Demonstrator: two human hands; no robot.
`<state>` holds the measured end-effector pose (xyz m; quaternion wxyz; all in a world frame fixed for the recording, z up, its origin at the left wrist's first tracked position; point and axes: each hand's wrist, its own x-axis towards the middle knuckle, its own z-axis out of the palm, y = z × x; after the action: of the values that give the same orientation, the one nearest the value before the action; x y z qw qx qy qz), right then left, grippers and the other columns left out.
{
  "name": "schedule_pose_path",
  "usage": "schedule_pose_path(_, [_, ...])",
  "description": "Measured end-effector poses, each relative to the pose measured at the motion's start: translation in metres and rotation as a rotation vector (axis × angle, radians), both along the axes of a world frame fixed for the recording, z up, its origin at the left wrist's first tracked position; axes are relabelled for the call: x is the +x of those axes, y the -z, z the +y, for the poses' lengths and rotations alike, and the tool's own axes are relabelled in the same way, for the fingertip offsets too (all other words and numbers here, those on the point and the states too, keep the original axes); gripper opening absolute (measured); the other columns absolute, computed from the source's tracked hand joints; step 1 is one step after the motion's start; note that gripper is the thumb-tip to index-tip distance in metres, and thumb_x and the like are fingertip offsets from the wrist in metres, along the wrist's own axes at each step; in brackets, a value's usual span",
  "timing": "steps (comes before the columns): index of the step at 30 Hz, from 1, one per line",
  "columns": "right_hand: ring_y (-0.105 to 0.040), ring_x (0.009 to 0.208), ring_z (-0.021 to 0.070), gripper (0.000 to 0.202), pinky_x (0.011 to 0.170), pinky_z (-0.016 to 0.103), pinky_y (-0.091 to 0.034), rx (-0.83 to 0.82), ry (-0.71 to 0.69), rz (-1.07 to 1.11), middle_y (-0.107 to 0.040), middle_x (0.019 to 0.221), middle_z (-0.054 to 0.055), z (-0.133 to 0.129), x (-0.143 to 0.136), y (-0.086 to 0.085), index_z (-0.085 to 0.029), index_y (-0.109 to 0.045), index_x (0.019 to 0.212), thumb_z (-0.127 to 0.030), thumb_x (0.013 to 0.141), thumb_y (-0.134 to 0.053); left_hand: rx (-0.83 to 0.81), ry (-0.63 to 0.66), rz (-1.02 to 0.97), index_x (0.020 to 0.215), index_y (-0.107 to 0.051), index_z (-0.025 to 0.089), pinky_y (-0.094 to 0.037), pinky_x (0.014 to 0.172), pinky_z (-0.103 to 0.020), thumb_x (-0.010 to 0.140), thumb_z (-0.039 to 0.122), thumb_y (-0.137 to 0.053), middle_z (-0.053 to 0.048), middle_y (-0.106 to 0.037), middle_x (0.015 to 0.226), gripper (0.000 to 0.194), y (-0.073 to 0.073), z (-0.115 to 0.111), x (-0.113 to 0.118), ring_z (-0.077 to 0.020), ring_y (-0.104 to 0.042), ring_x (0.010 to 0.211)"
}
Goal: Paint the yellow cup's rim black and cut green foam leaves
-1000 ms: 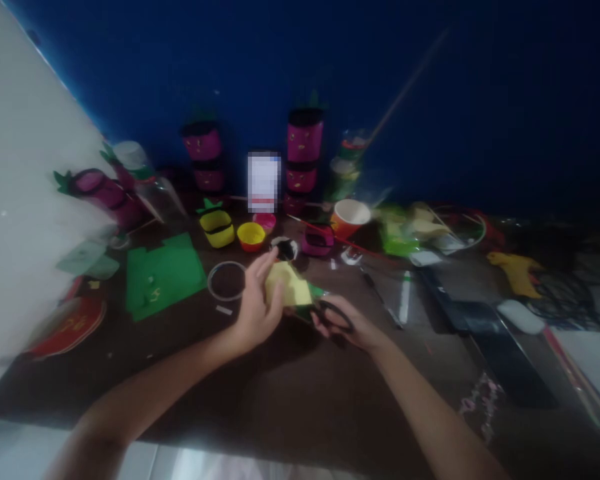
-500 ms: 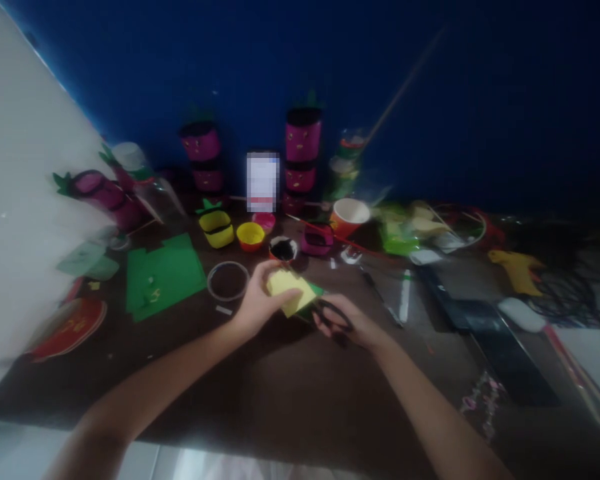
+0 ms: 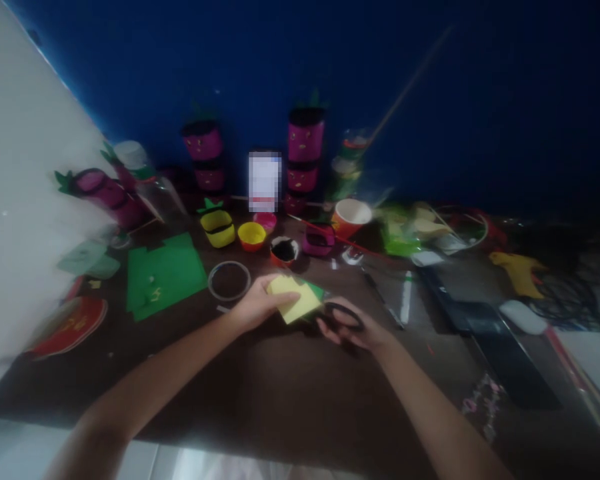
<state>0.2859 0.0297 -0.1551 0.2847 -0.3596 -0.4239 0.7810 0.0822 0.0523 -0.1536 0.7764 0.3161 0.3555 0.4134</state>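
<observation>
Between thumb and fingers, my left hand (image 3: 257, 303) pinches a piece of yellow paper (image 3: 295, 300). A green sheet (image 3: 315, 289) shows at its right edge, layered behind it. My right hand (image 3: 353, 327) is closed on the dark handles of a pair of scissors (image 3: 345, 312). The scissor blades point left towards the right edge of the paper; blur hides whether they touch it. Just beyond the hands stands a small cup with dark contents (image 3: 284, 250). Left of my left hand lies a clear ring (image 3: 229, 281).
Green sheets (image 3: 165, 277) lie on the left. Behind are yellow cups (image 3: 252, 235), a purple decorated tower (image 3: 305, 147), a phone (image 3: 265, 180) and an orange cup (image 3: 351, 217). To the right are a marker (image 3: 406, 298), a yellow glue gun (image 3: 520, 272) and a white mouse (image 3: 523, 316).
My right hand has shifted slightly right and down with the scissors, drawing a little away from the paper. My left hand and the yellow paper have moved slightly, and more of the paper shows.
</observation>
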Motion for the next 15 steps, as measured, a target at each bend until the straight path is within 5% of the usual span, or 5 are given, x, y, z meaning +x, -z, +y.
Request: schedule_pose_path(15, [-0.044, 0.042, 0.0082, 0.047, 0.045, 0.023, -0.026, -0.168, 0.017, 0.141, -0.058, 0.062, 0.001, -0.003, 0.002, 0.010, -0.017, -0.049, 0.077, -0.055, 0.059, -0.070, 0.138, 0.016, 0.160, 0.071, -0.067, 0.012, -0.046, 0.055, -0.020, 0.060, 0.033, -0.078, -0.001, -0.066, 0.067, 0.025, 0.013, 0.001, -0.004, -0.0095, -0.059, 0.056])
